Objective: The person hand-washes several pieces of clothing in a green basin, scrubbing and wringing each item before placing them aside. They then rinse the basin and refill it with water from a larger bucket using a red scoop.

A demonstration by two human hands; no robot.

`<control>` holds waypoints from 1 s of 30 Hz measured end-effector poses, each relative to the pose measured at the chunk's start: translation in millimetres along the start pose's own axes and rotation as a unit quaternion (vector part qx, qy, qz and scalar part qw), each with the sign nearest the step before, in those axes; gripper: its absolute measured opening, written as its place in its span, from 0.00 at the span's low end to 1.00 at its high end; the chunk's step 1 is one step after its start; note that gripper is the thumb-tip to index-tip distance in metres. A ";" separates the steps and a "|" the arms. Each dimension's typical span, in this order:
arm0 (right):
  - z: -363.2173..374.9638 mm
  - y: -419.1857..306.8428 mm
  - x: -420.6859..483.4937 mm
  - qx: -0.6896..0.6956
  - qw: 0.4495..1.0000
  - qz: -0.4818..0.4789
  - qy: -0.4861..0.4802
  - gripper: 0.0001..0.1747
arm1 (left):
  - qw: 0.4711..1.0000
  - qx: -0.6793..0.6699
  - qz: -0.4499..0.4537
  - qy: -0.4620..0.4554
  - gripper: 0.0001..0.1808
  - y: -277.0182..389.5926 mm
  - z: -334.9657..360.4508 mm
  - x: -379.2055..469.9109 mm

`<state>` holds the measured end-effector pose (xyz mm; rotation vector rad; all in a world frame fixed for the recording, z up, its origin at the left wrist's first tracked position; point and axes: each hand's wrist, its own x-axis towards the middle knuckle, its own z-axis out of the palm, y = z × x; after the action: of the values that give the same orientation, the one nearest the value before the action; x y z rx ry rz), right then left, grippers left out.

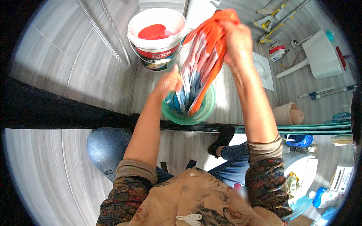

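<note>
My right hand (239, 42) is closed on the top of a wet orange, white and blue cloth garment (198, 59), lifted above a green plastic basin (205, 113). The garment's lower end hangs into the basin. At its left side is my left hand (171, 82), blurred, with its fingers bent near the cloth; whether it grips any of it cannot be told. Behind the basin stands a white paint bucket (157, 42) with a wire handle, and a red plastic dipper (152, 31) lies inside it.
A dark door track with glass panel edges (311, 128) crosses in front of me. To the right are a squat toilet (263, 67), a wall cistern (322, 55), a beige bin (284, 113) and mops (278, 25). A metal shower hose (101, 35) hangs at the left.
</note>
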<state>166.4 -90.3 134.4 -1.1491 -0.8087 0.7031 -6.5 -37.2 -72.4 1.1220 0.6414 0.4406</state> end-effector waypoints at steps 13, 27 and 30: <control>-6.7 -79.7 -36.5 0.132 0.990 -0.043 0.039 0.12 | 0.730 -0.651 0.140 -0.155 0.62 -62.1 91.9 8.1; -127.9 199.9 -36.8 -0.705 0.673 0.136 -0.178 0.18 | 0.838 -0.519 -0.029 0.168 0.23 -206.6 -22.2 39.7; -139.0 273.9 -48.2 -0.658 0.707 0.183 -0.184 0.17 | 0.849 -0.455 -0.117 0.240 0.27 -229.6 -8.3 39.0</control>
<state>238.2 -127.3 -165.8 -2.5803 -1.5390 0.6427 18.9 -94.4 -296.9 0.0074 0.8563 0.7201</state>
